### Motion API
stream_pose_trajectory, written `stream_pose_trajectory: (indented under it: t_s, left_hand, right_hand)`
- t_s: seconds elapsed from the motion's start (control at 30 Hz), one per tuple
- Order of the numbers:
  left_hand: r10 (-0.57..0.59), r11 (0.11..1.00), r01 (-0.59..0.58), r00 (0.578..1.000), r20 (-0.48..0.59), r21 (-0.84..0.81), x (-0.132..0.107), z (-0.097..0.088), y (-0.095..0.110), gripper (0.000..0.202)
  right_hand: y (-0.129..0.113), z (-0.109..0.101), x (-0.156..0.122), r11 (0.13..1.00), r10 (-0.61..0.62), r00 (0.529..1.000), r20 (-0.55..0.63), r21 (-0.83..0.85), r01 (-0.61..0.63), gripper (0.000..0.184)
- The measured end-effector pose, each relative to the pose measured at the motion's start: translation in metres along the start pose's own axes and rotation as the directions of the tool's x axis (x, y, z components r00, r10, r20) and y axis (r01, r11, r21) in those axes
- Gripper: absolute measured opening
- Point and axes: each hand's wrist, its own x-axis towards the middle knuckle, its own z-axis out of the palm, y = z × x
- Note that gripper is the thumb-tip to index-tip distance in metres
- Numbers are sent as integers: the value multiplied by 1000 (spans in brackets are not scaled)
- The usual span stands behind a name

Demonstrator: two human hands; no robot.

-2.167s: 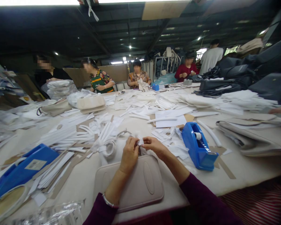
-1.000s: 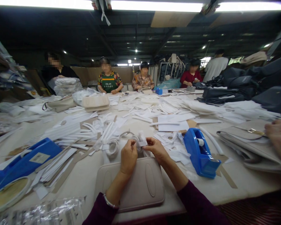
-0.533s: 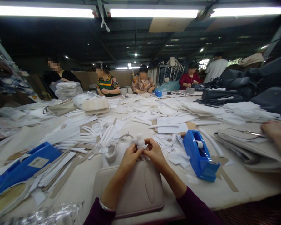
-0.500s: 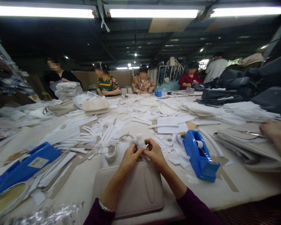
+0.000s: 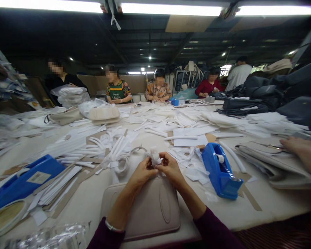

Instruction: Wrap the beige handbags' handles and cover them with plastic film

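Above beige bag [image 5: 150, 211], hands [image 5: 155, 169] pinching white wrap [image 5: 154, 156]

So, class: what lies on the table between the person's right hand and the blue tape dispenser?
In the head view, loose white paper scraps lie between the right hand and the blue tape dispenser.

Both forearms reach forward, converging; left hand [image 5: 142, 171] and right hand [image 5: 171, 168] meet, fingertips pinched together, wrists slightly raised.

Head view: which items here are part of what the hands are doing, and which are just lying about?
In hand:
left hand
right hand
white wrap, pinched by both
beige bag, beneath them

Lying about:
blue tape dispenser
white paper strips
co-worker's hand
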Motion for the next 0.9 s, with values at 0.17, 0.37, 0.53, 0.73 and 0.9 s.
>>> stream_pose_trajectory:
  t_s: [0.17,0.37,0.53,0.73,0.9]
  left_hand:
    - [56,988,-39,992,-112,147,4,9,-11,47]
    - [43,998,-39,993,-111,42,9,17,-19,54]
    - [21,996,-26,997,-69,-83,4,16,-19,65]
    - [69,986,-74,997,-40,-147,1,16,-21,66]
    - [124,981,-140,984,-124,-133,4,19,-27,56]
  right_hand:
    - [1,-1,-2,999,-21,999,-40,-37,20,30]
    - [3,4,-4,961,-184,976,-115,-231,154,29]
    - [12,8,-6,882,-335,942,-32,-362,301,42]
    - [9,7,-9,805,-399,915,62,-455,381,34]
    - [4,5,-5,801,-410,908,88,-442,405,22]
